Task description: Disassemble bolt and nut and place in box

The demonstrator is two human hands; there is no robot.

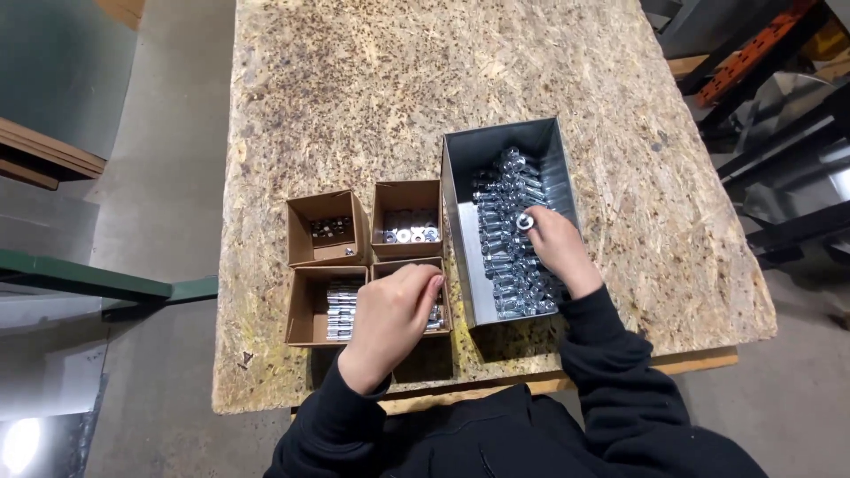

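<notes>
My right hand [555, 249] reaches into a grey metal bin [460, 221] filled with shiny bolt-and-nut hardware [506, 190] and pinches one silver piece [525, 221] at its fingertips. My left hand [392, 316] hovers over the near right cardboard box [443, 305], fingers curled together; whether it holds anything is hidden. Next to it, the near left box [305, 310] holds several silver bolts [340, 310].
Two more small cardboard boxes stand behind: the far left box [301, 232] holds dark nuts, the far right box [405, 199] holds washers. All rest on a chipboard table [398, 97]. Metal racks [770, 97] stand at the right, concrete floor at the left.
</notes>
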